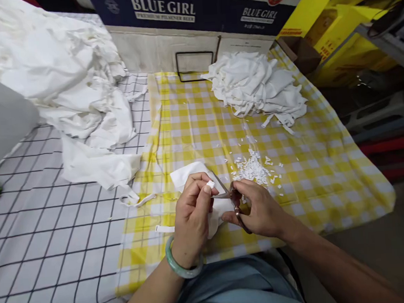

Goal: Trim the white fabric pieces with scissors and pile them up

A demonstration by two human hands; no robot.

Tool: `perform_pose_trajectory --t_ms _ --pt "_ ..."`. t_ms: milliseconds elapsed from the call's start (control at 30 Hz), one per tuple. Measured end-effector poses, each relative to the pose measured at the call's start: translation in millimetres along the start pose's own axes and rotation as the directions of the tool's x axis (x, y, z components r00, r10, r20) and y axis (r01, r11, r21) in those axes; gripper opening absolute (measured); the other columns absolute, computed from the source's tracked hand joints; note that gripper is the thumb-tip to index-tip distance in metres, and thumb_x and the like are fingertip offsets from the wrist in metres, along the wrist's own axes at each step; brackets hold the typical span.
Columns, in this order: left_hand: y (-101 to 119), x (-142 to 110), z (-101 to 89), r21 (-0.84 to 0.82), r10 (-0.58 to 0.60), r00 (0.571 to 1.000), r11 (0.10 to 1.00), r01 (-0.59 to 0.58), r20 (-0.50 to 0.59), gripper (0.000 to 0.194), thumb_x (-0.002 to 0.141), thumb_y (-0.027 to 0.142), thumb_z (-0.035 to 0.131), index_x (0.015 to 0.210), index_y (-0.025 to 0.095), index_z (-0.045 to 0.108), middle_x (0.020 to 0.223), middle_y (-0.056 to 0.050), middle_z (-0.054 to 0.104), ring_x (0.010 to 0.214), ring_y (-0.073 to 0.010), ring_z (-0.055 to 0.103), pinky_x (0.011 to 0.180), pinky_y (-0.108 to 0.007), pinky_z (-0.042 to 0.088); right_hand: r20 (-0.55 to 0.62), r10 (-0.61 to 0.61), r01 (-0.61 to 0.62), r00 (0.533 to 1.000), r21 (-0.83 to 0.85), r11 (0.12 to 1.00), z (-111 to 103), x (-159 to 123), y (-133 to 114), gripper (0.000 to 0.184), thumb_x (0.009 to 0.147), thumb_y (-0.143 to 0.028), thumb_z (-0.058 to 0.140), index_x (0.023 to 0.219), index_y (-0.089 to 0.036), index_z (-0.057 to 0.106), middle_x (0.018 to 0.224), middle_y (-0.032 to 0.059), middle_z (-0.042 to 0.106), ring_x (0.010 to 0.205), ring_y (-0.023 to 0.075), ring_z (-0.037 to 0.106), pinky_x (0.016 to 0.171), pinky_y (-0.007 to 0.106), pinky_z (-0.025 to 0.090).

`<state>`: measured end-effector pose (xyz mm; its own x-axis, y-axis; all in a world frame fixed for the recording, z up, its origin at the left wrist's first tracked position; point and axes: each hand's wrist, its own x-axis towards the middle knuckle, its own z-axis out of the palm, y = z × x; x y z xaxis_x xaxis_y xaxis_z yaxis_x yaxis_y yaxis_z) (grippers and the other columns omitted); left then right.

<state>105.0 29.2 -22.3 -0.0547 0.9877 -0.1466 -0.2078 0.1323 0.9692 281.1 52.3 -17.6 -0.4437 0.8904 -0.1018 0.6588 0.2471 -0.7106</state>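
My left hand (194, 212), with a green bangle (182, 269) at the wrist, pinches the end of a white fabric piece (184, 173) between thumb and fingers. A small white tip pokes out of that pinch. The fabric spreads behind and below the hand, and a thin strap end shows at its left. In my right hand (257, 210) is a pair of scissors (225, 191), fingers and thumb through the handles. Its blades are spread apart and point left, close to the pinched tip. Just beyond the scissors lies a scatter of tiny white clippings (253, 168).
A large heap of white fabric (79, 77) covers the back left, with one piece (97, 163) at its front. A smaller white pile (256, 85) sits back right. Behind stand a Blue Girl carton (167, 47) and a black wire frame (194, 54). Yellow bags (342, 31) are at the right.
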Motion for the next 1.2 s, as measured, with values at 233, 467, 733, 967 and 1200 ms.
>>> perform_pose_trajectory --t_ms 233,467,733,967,1200 --pt "-9 9 27.4 0.152 0.03 0.994 0.987 -0.046 0.105 0.031 0.097 0.032 0.047 0.071 0.019 0.057 0.1 -0.008 0.054 0.105 -0.0214 0.049 0.082 -0.028 0.042 0.007 0.081 -0.081 0.997 -0.019 0.997 -13 -12 17 0.037 0.072 -0.044 0.075 0.068 -0.021 0.047 0.064 -0.0021 0.056 0.062 0.0134 0.048 0.061 0.027 0.034" --pt "-13 11 38.9 0.192 0.069 0.988 0.977 -0.096 0.141 0.027 0.097 0.023 0.046 0.072 0.019 0.056 0.099 -0.007 0.05 0.105 -0.0194 0.046 0.092 -0.03 0.039 0.034 0.111 -0.113 0.993 0.066 0.991 -18 -14 28 0.039 0.07 -0.045 0.078 0.066 -0.02 0.048 0.059 -0.0044 0.051 0.057 0.0109 0.046 0.055 0.025 0.033" --pt "-21 11 41.9 0.168 0.056 0.987 0.982 -0.081 0.148 0.02 0.097 0.024 0.048 0.083 0.021 0.062 0.105 -0.006 0.047 0.102 -0.0201 0.05 0.088 -0.032 0.043 0.011 0.122 -0.122 0.992 0.115 0.986 -17 -16 34 0.038 0.07 -0.045 0.078 0.063 -0.02 0.05 0.056 -0.0048 0.051 0.054 0.0096 0.044 0.053 0.024 0.032" --pt "-18 13 44.4 0.206 0.078 0.985 0.972 -0.109 0.153 0.024 0.097 0.027 0.048 0.079 0.021 0.063 0.098 -0.006 0.052 0.104 -0.0214 0.05 0.087 -0.031 0.044 0.025 0.141 -0.143 0.99 0.151 0.978 -15 -15 36 0.037 0.069 -0.042 0.079 0.061 -0.019 0.051 0.053 -0.0059 0.049 0.052 0.0089 0.044 0.052 0.023 0.032" --pt "-16 16 46.1 0.26 0.104 0.977 0.954 -0.151 0.188 0.031 0.097 0.028 0.046 0.069 0.02 0.056 0.096 -0.008 0.053 0.108 -0.0221 0.047 0.09 -0.032 0.042 0.03 0.159 -0.162 0.987 0.165 0.973 -16 -17 40 0.039 0.071 -0.046 0.077 0.06 -0.019 0.051 0.052 -0.0064 0.047 0.05 0.008 0.041 0.05 0.021 0.029"
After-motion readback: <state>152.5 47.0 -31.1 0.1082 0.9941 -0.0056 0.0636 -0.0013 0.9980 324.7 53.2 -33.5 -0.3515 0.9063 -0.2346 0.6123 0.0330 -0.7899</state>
